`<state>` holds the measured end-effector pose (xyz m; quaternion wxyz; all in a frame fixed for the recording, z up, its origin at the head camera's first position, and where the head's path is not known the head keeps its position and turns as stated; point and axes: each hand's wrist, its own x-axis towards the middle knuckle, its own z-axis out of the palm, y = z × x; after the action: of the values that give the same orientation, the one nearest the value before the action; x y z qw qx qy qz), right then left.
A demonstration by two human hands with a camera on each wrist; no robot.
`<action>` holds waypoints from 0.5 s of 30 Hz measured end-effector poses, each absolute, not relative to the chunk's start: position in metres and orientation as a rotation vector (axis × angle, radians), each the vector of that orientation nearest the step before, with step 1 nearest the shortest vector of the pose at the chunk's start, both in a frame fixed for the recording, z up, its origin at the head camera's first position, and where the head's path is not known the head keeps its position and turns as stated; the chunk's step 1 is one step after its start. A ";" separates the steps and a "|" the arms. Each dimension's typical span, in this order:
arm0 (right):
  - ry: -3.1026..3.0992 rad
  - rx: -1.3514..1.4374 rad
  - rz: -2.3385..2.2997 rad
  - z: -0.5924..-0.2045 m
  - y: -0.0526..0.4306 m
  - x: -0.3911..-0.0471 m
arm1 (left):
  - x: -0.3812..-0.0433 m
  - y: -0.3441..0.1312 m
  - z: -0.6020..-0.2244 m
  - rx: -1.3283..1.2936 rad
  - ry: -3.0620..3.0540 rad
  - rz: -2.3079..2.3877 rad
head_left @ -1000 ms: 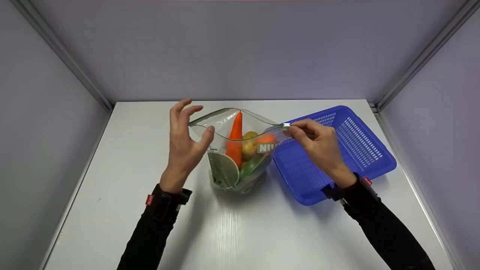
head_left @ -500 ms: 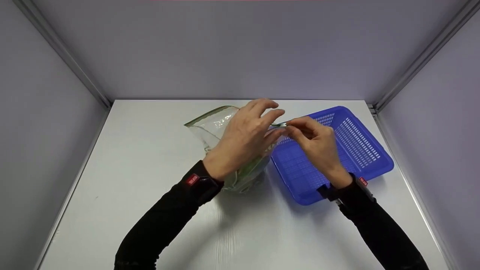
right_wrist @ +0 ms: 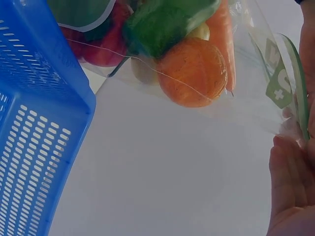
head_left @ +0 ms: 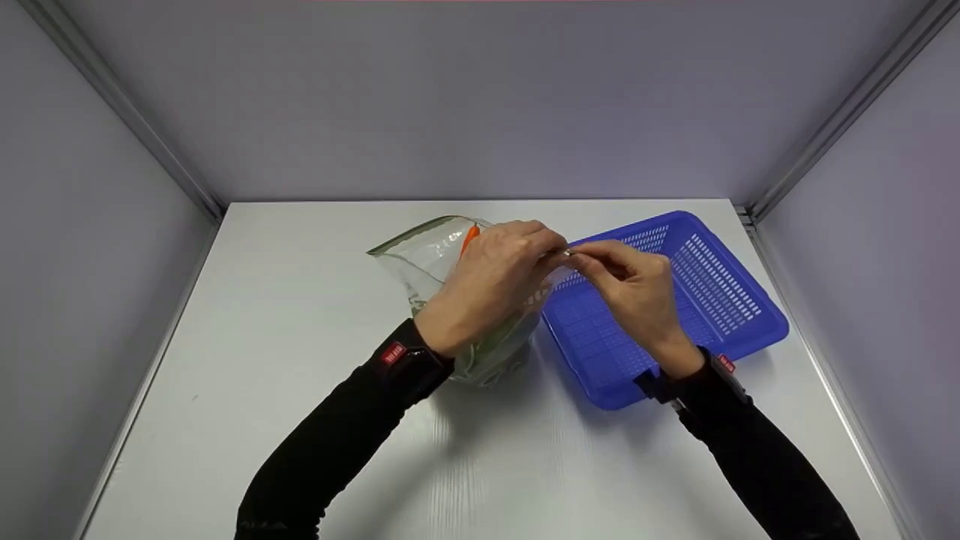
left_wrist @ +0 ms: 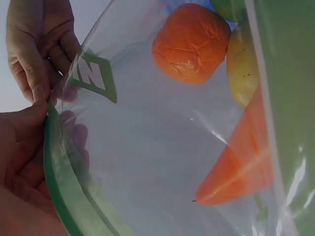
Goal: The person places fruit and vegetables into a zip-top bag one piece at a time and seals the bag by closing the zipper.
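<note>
A clear zip bag (head_left: 420,259) with a green rim stands upright on the table, filled with produce. In the left wrist view it shows a carrot (left_wrist: 241,162), an orange (left_wrist: 192,44) and a speckled yellow item (left_wrist: 242,64). The right wrist view adds a green pepper (right_wrist: 170,24) and something red (right_wrist: 106,44). My right hand (head_left: 636,289) pinches the bag's right top corner. Close against it, my left hand (head_left: 499,274) pinches the rim and covers much of the bag. Toward the left, the bag's mouth still gapes. The white slider is mostly hidden between my fingertips.
A blue plastic basket (head_left: 739,281) with slotted walls stands to the right of the bag, partly beneath my right hand. Grey panels (head_left: 480,105) enclose the white table (head_left: 300,322) at the back and sides.
My left hand has swung right from the bag's left side to its right corner, and its fingers have closed onto the rim. My right hand has stayed at the corner.
</note>
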<state>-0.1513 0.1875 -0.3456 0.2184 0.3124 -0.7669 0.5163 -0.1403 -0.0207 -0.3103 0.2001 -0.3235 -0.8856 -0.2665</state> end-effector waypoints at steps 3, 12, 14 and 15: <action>-2.092 0.866 1.405 -0.347 0.187 -0.151 | -0.141 -0.021 -0.310 -0.903 -2.465 -0.768; -2.115 0.841 1.408 -0.348 0.191 -0.153 | -0.144 -0.026 -0.315 -0.904 -2.411 -0.784; -2.120 0.835 1.406 -0.348 0.192 -0.153 | -0.144 -0.028 -0.315 -0.907 -2.414 -0.794; -2.121 0.831 1.407 -0.349 0.193 -0.154 | -0.144 -0.029 -0.315 -0.909 -2.419 -0.798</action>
<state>-0.1536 0.1928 -0.3488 0.2298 0.3022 -0.7709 0.5114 -0.1438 -0.0286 -0.3155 0.2168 -0.3281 -0.8731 -0.2880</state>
